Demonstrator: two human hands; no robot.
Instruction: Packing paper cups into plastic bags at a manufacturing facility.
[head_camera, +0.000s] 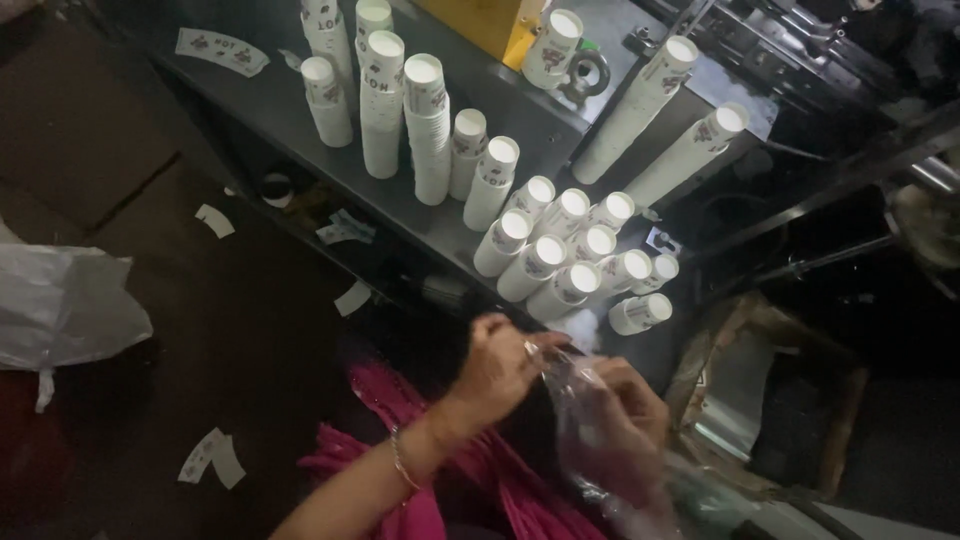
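Our left hand (497, 372) was pinched shut on the upper edge of the clear plastic bag (590, 440), which hung with its long axis running down and rightward; just right, our right hand (628, 410) gripped its side. The lying stacks of paper cups (570, 262) sat just beyond both hands, nearer the right.

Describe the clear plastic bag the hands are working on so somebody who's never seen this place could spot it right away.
Start at the dark metal table crowded with stacks of white paper cups. Below its near edge, the left hand and right hand meet above pink cloth. Pinched between them is the clear plastic bag: thin, crinkled and see-through, unlike the larger opaque white bag at far left.
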